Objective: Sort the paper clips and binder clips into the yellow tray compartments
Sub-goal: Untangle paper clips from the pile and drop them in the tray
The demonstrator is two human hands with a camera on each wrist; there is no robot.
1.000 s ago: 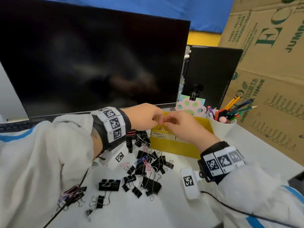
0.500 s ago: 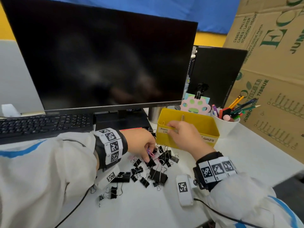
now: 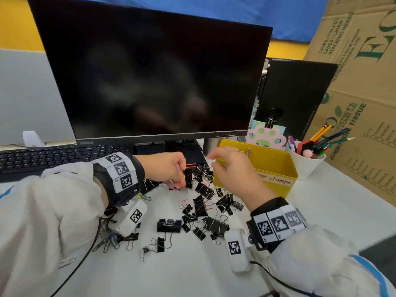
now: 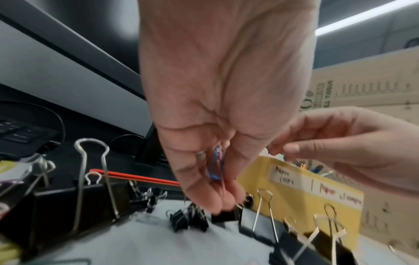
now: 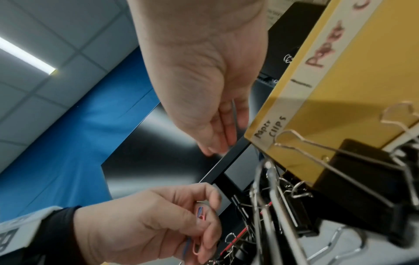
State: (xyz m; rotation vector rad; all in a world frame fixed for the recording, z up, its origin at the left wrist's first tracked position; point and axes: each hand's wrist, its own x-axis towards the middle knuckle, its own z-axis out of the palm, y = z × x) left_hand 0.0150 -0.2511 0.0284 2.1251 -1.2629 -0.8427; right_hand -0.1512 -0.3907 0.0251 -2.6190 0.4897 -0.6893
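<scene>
In left hand (image 4: 217, 107) — seemingly paper clips (image 4: 216, 165)

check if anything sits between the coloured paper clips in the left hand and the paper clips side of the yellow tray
Nothing solid blocks the way. The left hand holds the coloured paper clips low over the binder clip pile, and the yellow tray is just beyond. Only the right hand, hovering before the tray's near-left corner, crosses that path.
</scene>
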